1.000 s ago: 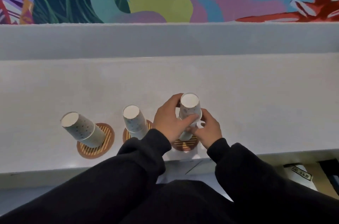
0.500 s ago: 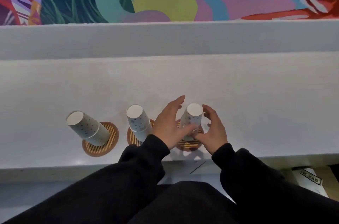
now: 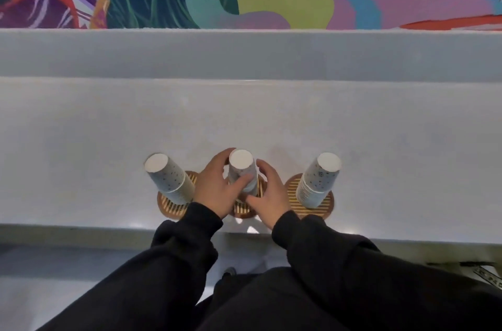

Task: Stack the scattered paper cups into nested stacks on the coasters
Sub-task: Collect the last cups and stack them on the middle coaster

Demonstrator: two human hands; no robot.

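Note:
Three nested stacks of speckled paper cups stand upside down on round striped coasters near the counter's front edge. The left stack [image 3: 168, 181] is on the left coaster [image 3: 171, 208], and the right stack [image 3: 317, 181] is on the right coaster [image 3: 292, 191]; both stand free. My left hand [image 3: 214, 189] grips the middle stack [image 3: 241, 167], its thumb across the front. My right hand [image 3: 271, 195] curls round the same stack's right side, thumb by the base. The middle coaster [image 3: 243, 211] is partly hidden by my hands.
The white counter [image 3: 244, 119] stretches wide behind the stacks up to a raised ledge [image 3: 244, 53] below a colourful mural. The counter's front edge runs just under my wrists. A labelled box [image 3: 489, 277] sits low at the far right.
Both hands let go of the right stack and moved left onto the middle stack. My view shifted right, so the stacks now sit in the centre.

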